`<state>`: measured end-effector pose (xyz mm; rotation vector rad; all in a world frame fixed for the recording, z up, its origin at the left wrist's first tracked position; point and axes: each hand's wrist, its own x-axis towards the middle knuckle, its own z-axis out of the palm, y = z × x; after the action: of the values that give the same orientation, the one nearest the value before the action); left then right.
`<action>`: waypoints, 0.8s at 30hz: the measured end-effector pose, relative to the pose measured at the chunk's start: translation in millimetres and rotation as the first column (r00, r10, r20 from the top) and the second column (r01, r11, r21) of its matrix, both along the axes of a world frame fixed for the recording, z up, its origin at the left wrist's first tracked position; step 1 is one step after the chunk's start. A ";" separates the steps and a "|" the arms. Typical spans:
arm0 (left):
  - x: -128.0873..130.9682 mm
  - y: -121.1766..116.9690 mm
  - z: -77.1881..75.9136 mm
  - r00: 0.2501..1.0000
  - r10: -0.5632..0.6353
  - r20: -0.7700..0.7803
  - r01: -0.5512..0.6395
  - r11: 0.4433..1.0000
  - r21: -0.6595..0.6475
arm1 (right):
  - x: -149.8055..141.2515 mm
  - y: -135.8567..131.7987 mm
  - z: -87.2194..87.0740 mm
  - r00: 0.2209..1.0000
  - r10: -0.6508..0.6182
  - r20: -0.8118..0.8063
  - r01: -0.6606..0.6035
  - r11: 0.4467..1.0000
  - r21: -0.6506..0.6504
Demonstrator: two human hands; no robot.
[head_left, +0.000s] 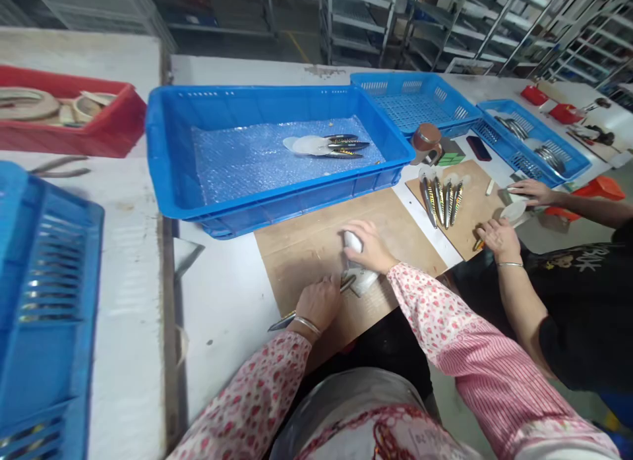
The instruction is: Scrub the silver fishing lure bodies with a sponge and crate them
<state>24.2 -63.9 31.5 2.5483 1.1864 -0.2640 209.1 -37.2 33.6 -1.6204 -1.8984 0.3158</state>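
A slim metal tool (297,315) is being gripped in the closed left hand (320,303) w/ its tip at a white piece (360,275), which is being pinned to the brown board (306,249) on the bench (222,295) by the right hand (370,246), curled over it, prob. to steady it.

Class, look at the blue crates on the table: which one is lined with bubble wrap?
The big solid-walled blue crate straight ahead, with bubble wrap on its floor. The other blue crates have slotted walls and no such lining.

a warehouse workshop: metal shelving (445,25), blue crates (277,150).
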 end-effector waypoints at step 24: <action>12.2 -0.9 31.2 0.999 0.037 0.022 -0.030 0.971 -0.238 | -10.6 -66.9 -0.7 0.927 -0.367 0.077 0.371 0.927 -0.051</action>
<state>36.4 -64.8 62.7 2.3164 1.1147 -0.3422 198.5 -104.1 33.0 -2.0098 -1.5957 0.1670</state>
